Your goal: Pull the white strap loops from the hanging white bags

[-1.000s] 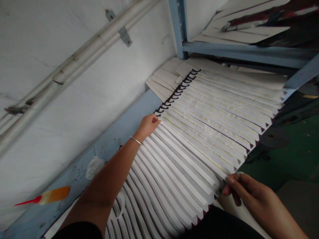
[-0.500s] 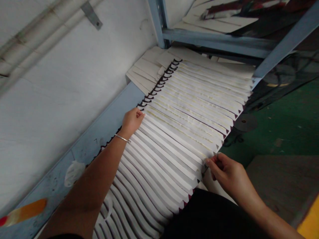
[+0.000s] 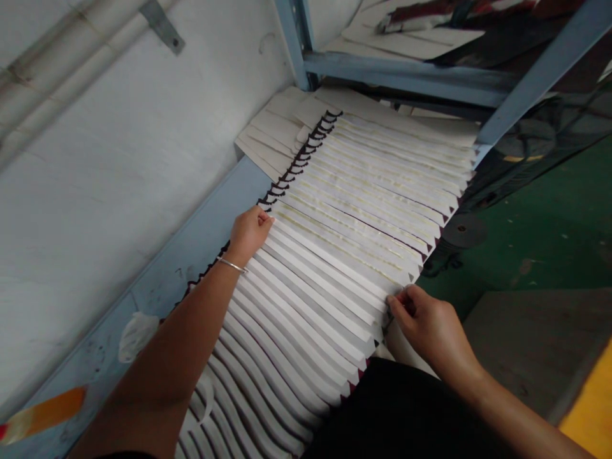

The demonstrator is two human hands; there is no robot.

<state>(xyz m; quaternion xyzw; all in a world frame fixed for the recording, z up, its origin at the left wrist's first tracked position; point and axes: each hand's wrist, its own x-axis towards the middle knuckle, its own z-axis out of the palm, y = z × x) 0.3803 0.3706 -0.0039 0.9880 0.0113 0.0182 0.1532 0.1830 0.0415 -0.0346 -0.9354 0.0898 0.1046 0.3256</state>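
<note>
The left hand (image 3: 249, 234) and right hand (image 3: 433, 325) are pinching a white strip (image 3: 329, 257), best held evenly taut between their fingertips.

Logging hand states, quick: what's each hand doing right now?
Left hand: closed, pinching the far end of a white strip.
Right hand: closed, fingertips pinching at the strip's near end.
</note>
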